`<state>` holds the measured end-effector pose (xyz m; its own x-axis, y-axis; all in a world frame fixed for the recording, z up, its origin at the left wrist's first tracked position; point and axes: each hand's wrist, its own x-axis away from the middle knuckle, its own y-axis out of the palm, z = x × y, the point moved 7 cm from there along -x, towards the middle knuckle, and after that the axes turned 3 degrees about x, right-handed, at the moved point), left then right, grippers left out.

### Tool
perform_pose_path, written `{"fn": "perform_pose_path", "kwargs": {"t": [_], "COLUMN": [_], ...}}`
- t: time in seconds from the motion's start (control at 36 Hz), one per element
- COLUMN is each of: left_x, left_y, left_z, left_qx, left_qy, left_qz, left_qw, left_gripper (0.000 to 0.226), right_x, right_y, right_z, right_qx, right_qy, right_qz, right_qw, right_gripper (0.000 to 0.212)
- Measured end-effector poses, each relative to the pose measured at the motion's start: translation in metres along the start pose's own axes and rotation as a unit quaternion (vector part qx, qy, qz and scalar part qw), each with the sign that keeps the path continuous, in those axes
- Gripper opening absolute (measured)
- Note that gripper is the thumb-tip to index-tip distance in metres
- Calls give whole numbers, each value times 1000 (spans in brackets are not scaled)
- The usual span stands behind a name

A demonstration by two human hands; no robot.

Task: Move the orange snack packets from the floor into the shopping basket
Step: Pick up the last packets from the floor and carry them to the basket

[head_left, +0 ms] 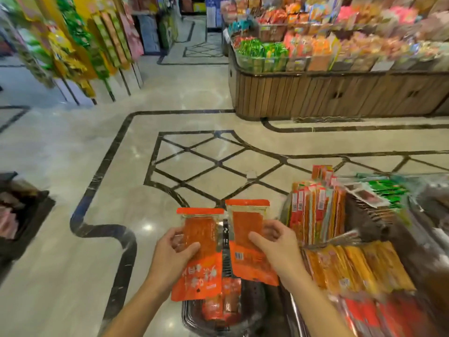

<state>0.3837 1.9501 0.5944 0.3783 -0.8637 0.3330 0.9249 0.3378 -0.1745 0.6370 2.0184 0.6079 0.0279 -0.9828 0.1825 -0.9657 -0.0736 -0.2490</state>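
Note:
My left hand [176,256] grips an orange snack packet [199,254] with a clear window in its upper half. My right hand [273,246] grips a second orange snack packet [247,229], held with its barcode side toward me. Both packets are upright, side by side, above the dark shopping basket [255,310] on the floor below my hands. More orange and red packets [223,302] lie inside the basket. The basket's black handle [226,249] stands up between the two held packets.
A low display rack [352,239] at my right is packed with orange, red and green snack packets. A wooden display island [315,93] loaded with snacks stands far right. Hanging packet racks [80,45] line the far left. A dark bin [21,215] sits at the left edge.

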Motion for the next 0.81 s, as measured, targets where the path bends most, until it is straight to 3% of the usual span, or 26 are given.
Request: {"fn": "perform_pose_path", "kwargs": {"t": [0.11, 0.28, 0.44, 0.61, 0.69, 0.81], "left_x": [-64, -147, -222, -273, -286, -303], "left_y": [19, 49, 73, 108, 135, 158], "left_z": [-63, -170, -342, -521, -581, -641], "left_qx": [-11, -82, -159, -199, -172, -208], "left_qy": [-71, -133, -205, -269, -326, -356], "left_qz": [12, 31, 11, 7, 25, 55], "left_qw": [997, 987, 966, 942, 929, 910], "left_gripper": [42, 29, 26, 26, 28, 31], "right_x": [-61, -120, -151, -173, -180, -184], "right_y": [26, 72, 134, 178, 197, 218], "right_z": [77, 229, 401, 544, 614, 694], "right_qx": [-10, 18, 80, 150, 170, 188], "right_qy": [78, 204, 303, 359, 379, 420], "right_qz": [-1, 34, 23, 12, -1, -1], "right_qw": [997, 978, 949, 921, 910, 888], "right_gripper": [25, 21, 19, 14, 12, 26]}}
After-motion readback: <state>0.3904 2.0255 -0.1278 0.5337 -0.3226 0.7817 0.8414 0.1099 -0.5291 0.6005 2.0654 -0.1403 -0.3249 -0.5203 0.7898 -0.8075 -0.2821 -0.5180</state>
